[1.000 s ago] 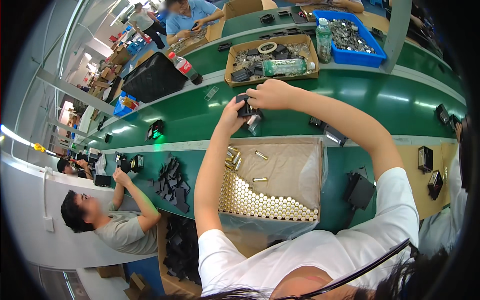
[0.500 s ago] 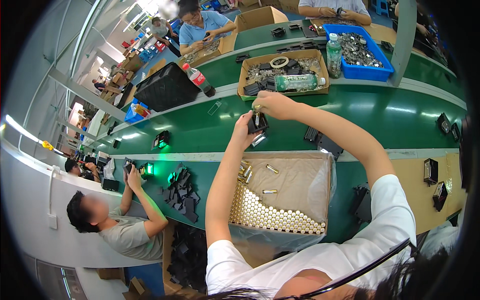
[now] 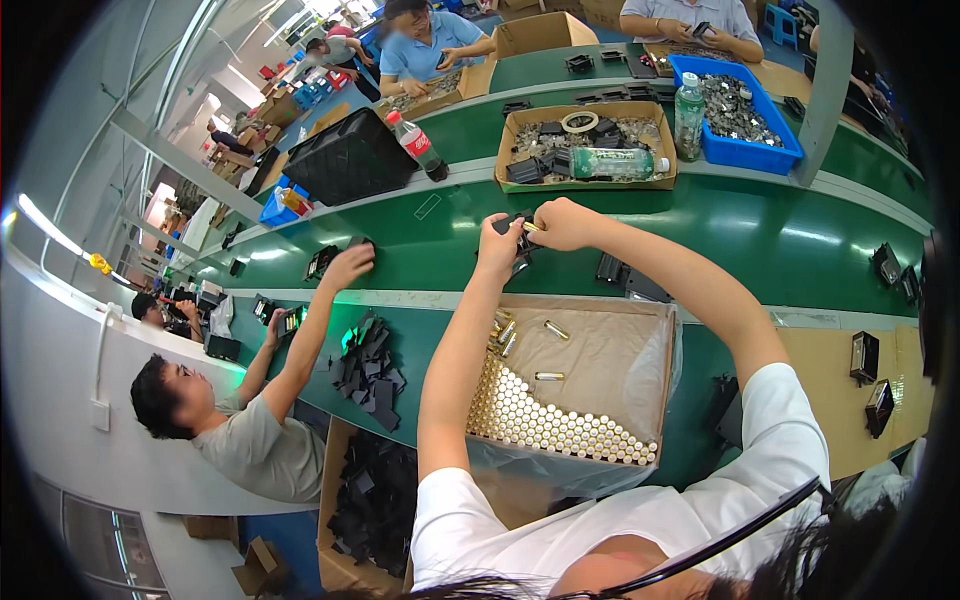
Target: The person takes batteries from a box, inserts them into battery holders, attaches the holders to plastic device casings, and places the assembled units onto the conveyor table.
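Left hand (image 3: 497, 243) and right hand (image 3: 562, 222) together pinch a small black holder (image 3: 519, 236), seemingly light and rigid, best gripped by its edges; brass cells (image 3: 545, 420) lie below.

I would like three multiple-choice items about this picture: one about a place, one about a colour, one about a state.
1. Where do the brass-coloured cylinders stand in rows?
A. in the blue bin
B. in the lined cardboard box below the hands
C. on the belt

2. What colour is the belt?
A. green
B. grey
C. red

3. How is the small black part held?
A. it lies alone on the belt
B. by one hand only
C. between both hands

Answers: 1 B, the brass-coloured cylinders fill the lined cardboard box. 2 A, the belt is green. 3 C, the left hand and the right hand meet on the small black part.
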`<state>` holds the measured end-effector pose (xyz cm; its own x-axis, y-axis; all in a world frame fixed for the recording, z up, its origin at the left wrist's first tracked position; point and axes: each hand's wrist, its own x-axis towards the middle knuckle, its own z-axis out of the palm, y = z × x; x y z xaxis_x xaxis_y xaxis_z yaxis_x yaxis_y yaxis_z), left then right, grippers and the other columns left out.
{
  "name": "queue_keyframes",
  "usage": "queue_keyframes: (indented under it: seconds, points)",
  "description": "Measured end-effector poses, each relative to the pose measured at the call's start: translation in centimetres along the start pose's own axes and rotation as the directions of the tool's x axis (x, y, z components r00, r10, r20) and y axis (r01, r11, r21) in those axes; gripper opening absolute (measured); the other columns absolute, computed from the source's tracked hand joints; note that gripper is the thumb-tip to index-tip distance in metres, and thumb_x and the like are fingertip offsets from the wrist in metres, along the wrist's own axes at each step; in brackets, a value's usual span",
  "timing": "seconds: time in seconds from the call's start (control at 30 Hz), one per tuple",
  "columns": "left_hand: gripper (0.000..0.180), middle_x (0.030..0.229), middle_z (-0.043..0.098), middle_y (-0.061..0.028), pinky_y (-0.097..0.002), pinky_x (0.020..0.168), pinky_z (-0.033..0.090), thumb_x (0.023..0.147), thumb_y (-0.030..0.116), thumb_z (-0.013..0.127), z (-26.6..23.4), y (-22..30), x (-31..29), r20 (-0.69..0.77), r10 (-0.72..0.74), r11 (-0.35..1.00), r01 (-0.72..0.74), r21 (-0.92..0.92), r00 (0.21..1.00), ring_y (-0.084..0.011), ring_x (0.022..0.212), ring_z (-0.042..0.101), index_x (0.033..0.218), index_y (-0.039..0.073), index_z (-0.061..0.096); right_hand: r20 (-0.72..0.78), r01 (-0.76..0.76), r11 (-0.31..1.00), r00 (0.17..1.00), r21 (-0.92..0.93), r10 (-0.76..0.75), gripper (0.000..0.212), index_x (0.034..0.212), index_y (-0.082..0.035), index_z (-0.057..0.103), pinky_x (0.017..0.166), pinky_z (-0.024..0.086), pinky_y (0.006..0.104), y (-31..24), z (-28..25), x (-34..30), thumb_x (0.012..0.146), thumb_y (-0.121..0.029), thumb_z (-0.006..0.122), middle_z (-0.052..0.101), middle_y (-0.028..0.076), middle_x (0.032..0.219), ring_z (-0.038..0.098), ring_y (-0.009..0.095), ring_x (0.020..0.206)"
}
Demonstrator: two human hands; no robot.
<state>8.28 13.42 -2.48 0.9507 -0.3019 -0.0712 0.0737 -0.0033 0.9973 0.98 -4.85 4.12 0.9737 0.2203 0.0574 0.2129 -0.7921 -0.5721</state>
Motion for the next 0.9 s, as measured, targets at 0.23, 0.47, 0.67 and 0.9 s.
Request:
queue_keyframes:
  seconds: [0.23, 0.47, 0.67, 0.9]
  points:
    - [0.045, 0.112, 0.054, -0.0158, -0.0339, 0.074, 0.056, 0.094, 0.010, 0.069, -2.8, -0.7, 0.6, 0.026, 0.035, 0.998, -0.034, -0.054, 0.999, -0.0217, 0.092, 0.060, 0.130, 0.004, 0.043, 0.049, 0.083, 0.936, 0.996, -0.343, -0.070, 0.032, 0.090, -0.002, 0.075, 0.063, 0.056, 0.0444, -3.8, 0.1, 0.9, 0.089, -0.032, 0.064, 0.073, 0.017, 0.085, 0.069, 0.036, 0.071]
    - [0.045, 0.109, 0.061, -0.0160, -0.0378, 0.068, 0.057, 0.095, 0.032, 0.070, -2.3, 1.8, -0.7, 0.015, -0.154, 0.976, 0.155, -0.150, 0.988, -0.0249, 0.090, 0.063, 0.126, 0.007, 0.050, 0.039, 0.099, 0.896, 0.995, -0.434, -0.091, 0.035, 0.091, -0.005, 0.076, 0.065, 0.057, 0.0442, -4.1, 0.5, 2.6, 0.088, -0.040, 0.068, 0.075, 0.015, 0.087, 0.071, 0.034, 0.074]
    - [0.042, 0.108, 0.060, -0.0190, -0.0330, 0.064, 0.057, 0.098, 0.023, 0.066, -3.7, 0.9, 0.0, -0.075, -0.012, 1.000, 0.010, -0.018, 0.997, -0.0240, 0.084, 0.063, 0.131, 0.004, 0.047, 0.098, 0.179, 0.897, 0.984, -0.405, -0.152, 0.049, 0.090, -0.004, 0.074, 0.064, 0.056, 0.0435, -5.5, 0.8, 4.3, 0.085, -0.053, 0.070, 0.073, 0.014, 0.083, 0.070, 0.035, 0.071]
    - [0.060, 0.119, 0.051, -0.0242, -0.0357, 0.065, 0.054, 0.099, 0.020, 0.067, -6.1, 1.0, -0.1, 0.083, -0.069, 0.929, 0.095, -0.358, 0.994, -0.0263, 0.087, 0.056, 0.145, 0.007, 0.032, 0.197, 0.196, 0.920, 0.971, -0.341, -0.134, 0.047, 0.088, -0.006, 0.073, 0.065, 0.055, 0.0397, -5.6, 1.0, 6.3, 0.085, -0.053, 0.072, 0.073, 0.011, 0.082, 0.068, 0.029, 0.067]
